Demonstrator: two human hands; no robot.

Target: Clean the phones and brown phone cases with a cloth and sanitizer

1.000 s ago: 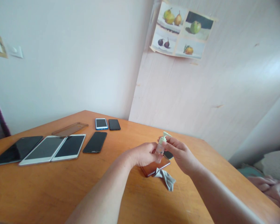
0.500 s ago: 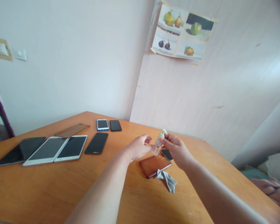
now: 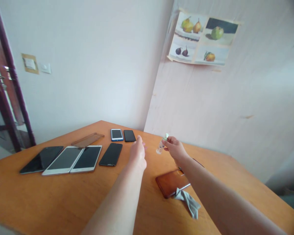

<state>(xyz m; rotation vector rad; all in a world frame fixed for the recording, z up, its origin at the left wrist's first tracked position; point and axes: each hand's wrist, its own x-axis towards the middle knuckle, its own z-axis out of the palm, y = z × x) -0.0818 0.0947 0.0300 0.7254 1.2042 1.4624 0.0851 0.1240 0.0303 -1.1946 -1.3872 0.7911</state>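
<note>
My right hand [image 3: 175,149] grips a small clear pump bottle [image 3: 159,148] near its pale green pump top. The bottle is tilted and appears to be just above the table or touching it; I cannot tell which. My left hand [image 3: 138,152] is a little to the left of the bottle, holding nothing, with its fingers apart and partly hidden. Nearer to me lies a shiny brown phone or case [image 3: 170,182], with a crumpled grey cloth [image 3: 189,204] against its near edge. My right forearm covers part of the brown item and most of a dark phone behind it.
On the wooden table [image 3: 63,202], a black tablet [image 3: 41,159], two white tablets [image 3: 61,160] [image 3: 87,159] and a black phone [image 3: 111,154] lie to the left. A clear brownish case [image 3: 88,140], a blue-edged phone [image 3: 117,134] and a small black phone [image 3: 129,135] are behind them.
My right hand has carried the bottle away from above the brown item, towards the back of the table. My left hand has come away from the bottle. The view has turned left.
</note>
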